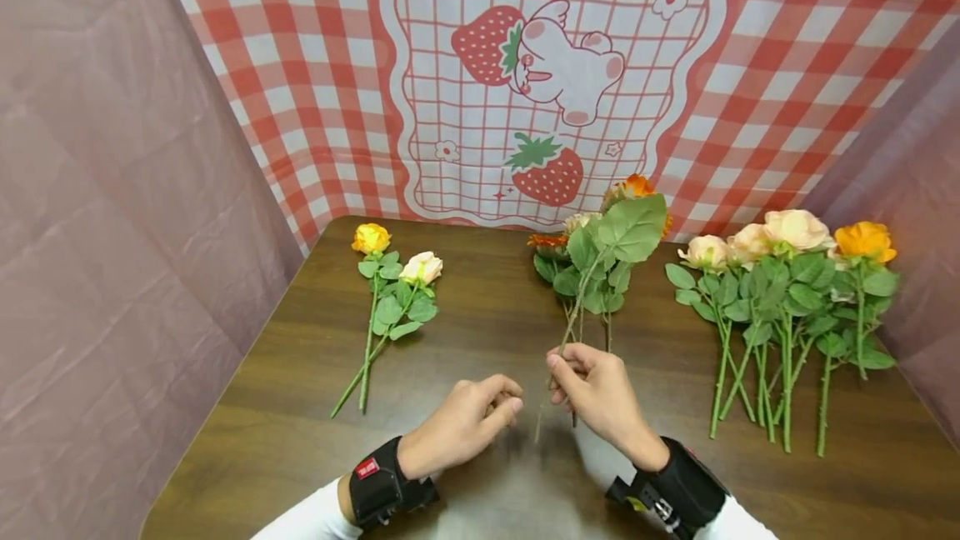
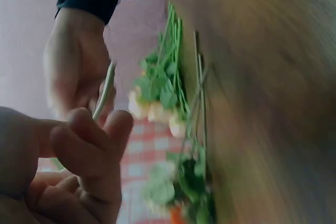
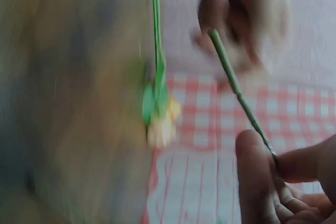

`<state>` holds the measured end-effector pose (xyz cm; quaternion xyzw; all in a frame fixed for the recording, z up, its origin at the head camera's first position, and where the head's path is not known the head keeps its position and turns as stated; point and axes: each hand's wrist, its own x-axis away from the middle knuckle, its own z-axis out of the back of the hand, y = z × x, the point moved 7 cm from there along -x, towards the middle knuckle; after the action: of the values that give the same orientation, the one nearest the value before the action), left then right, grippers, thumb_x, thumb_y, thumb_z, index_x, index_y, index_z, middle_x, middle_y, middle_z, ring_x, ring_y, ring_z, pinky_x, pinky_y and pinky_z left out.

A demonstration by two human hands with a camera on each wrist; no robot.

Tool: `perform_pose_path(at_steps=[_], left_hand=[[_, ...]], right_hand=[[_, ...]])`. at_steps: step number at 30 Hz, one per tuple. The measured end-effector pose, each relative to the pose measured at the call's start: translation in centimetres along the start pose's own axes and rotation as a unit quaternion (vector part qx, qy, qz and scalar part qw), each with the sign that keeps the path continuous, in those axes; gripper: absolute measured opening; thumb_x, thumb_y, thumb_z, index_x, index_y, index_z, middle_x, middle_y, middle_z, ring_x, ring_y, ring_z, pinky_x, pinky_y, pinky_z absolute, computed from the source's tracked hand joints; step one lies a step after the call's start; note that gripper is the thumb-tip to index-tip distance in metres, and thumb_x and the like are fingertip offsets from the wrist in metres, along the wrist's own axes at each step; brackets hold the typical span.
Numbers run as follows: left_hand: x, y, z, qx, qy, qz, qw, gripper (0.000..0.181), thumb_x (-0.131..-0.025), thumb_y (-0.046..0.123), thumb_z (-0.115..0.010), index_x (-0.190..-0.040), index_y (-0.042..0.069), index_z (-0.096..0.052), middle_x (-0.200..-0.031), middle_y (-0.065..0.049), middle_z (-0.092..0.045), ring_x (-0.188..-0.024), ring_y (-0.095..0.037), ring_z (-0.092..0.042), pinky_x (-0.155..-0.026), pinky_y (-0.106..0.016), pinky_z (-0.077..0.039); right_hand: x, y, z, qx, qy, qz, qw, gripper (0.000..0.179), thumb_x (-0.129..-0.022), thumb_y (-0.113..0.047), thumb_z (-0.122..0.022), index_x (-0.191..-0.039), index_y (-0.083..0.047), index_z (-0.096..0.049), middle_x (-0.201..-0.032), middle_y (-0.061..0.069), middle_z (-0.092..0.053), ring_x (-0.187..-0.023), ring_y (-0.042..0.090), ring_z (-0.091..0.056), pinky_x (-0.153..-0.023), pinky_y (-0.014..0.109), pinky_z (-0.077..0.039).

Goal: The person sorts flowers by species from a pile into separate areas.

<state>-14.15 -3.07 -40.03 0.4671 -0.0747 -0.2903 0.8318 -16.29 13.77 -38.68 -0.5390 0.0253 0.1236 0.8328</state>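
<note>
My right hand (image 1: 596,390) pinches a thin green-brown flower stem (image 1: 581,294) between thumb and fingers, above the table. A large green leaf (image 1: 633,227) spreads at its upper end; an orange bloom (image 1: 637,185) shows behind, partly hidden. In the right wrist view the cut end of the stem (image 3: 226,64) sticks out past the fingers. My left hand (image 1: 468,423) hovers just left of the stem's lower end, fingers loosely bent, holding nothing. Behind the held stem lie more flowers, with a rust-orange bloom (image 1: 547,242) and a pale one (image 1: 581,222).
On the left of the wooden table (image 1: 277,440) lie a yellow rose (image 1: 371,238) and a cream rose (image 1: 422,268), stems crossed. At right is a bunch of peach roses (image 1: 797,232) with an orange rose (image 1: 865,242). A checked cloth (image 1: 322,90) hangs behind.
</note>
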Motion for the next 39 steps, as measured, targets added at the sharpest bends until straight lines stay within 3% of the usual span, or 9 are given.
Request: perform_pose_path(at_steps=[3, 6, 11, 14, 19, 24, 30, 39], left_hand=[[0.6, -1.3, 1.7, -0.036, 0.030, 0.027, 0.9985, 0.013, -0.100, 0.011, -0.057, -0.106, 0.003, -0.066, -0.078, -0.003, -0.070, -0.062, 0.000, -0.059, -0.056, -0.018, -0.048], [1.5, -3.0, 4.0, -0.072, 0.071, 0.061, 0.9930, 0.011, -0.098, 0.009, -0.059, -0.103, 0.002, -0.066, -0.077, -0.003, -0.070, -0.063, -0.005, -0.062, -0.057, -0.020, -0.049], [3.1, -5.9, 8.4, -0.124, 0.155, 0.117, 0.9730, 0.006, -0.094, 0.005, -0.062, -0.095, 0.003, -0.067, -0.071, 0.001, -0.066, -0.061, -0.006, -0.058, -0.056, -0.023, -0.047], [3.9, -7.4, 10.1, -0.133, 0.178, 0.155, 0.9626, 0.006, -0.094, 0.005, -0.061, -0.094, 0.002, -0.067, -0.069, 0.002, -0.065, -0.060, -0.007, -0.056, -0.055, -0.026, -0.046], [4.6, -9.2, 11.3, -0.164, 0.167, 0.203, 0.9507, 0.012, -0.095, 0.011, -0.060, -0.096, 0.001, -0.066, -0.070, 0.000, -0.065, -0.063, -0.012, -0.059, -0.059, -0.031, -0.049], [4.7, -10.2, 11.4, -0.224, 0.128, 0.231, 0.9381, 0.016, -0.094, 0.016, -0.064, -0.088, 0.002, -0.062, -0.070, -0.006, -0.062, -0.065, -0.021, -0.061, -0.059, -0.039, -0.050], [4.1, -10.5, 10.9, -0.255, 0.092, 0.244, 0.9312, 0.021, -0.092, 0.018, -0.066, -0.086, 0.000, -0.057, -0.072, -0.020, -0.062, -0.065, -0.031, -0.064, -0.055, -0.047, -0.051], [3.9, -11.2, 11.0, -0.277, 0.080, 0.261, 0.9212, 0.022, -0.091, 0.017, -0.066, -0.085, -0.003, -0.058, -0.076, -0.028, -0.064, -0.067, -0.040, -0.067, -0.054, -0.050, -0.051]], right_hand=[[-1.0, 1.4, 2.7, 0.063, 0.010, -0.023, 0.9977, 0.013, -0.098, -0.007, -0.059, -0.097, -0.001, -0.070, -0.063, 0.002, -0.064, -0.050, 0.016, -0.061, -0.047, 0.026, -0.050], [-2.0, 3.1, 5.4, 0.152, 0.009, -0.033, 0.9878, 0.017, -0.098, -0.008, -0.057, -0.088, -0.004, -0.070, -0.056, -0.001, -0.058, -0.046, 0.012, -0.055, -0.046, 0.024, -0.043], [-3.0, 6.7, 8.2, 0.241, -0.032, -0.056, 0.9683, 0.022, -0.097, -0.007, -0.056, -0.079, -0.002, -0.066, -0.051, -0.002, -0.051, -0.044, 0.012, -0.050, -0.046, 0.026, -0.037], [-3.3, 8.7, 8.5, 0.254, -0.061, -0.081, 0.9619, 0.020, -0.096, -0.006, -0.057, -0.081, 0.000, -0.068, -0.049, -0.001, -0.052, -0.043, 0.013, -0.051, -0.045, 0.028, -0.039], [-3.8, 10.8, 7.6, 0.257, -0.104, -0.120, 0.9533, 0.023, -0.096, -0.008, -0.058, -0.074, -0.003, -0.067, -0.046, -0.001, -0.052, -0.041, 0.013, -0.054, -0.045, 0.030, -0.043], [-4.2, 10.9, 6.1, 0.254, -0.135, -0.124, 0.9496, 0.033, -0.096, -0.007, -0.058, -0.063, -0.007, -0.060, -0.044, -0.002, -0.052, -0.040, 0.013, -0.054, -0.045, 0.029, -0.044], [-4.2, 10.7, 4.9, 0.240, -0.141, -0.126, 0.9522, 0.041, -0.095, -0.005, -0.059, -0.056, -0.012, -0.050, -0.041, -0.003, -0.051, -0.037, 0.011, -0.053, -0.043, 0.029, -0.044], [-4.6, 9.7, 2.9, 0.225, -0.153, -0.110, 0.9558, 0.037, -0.095, -0.005, -0.060, -0.059, -0.007, -0.058, -0.042, -0.002, -0.052, -0.037, 0.011, -0.053, -0.044, 0.029, -0.045]])
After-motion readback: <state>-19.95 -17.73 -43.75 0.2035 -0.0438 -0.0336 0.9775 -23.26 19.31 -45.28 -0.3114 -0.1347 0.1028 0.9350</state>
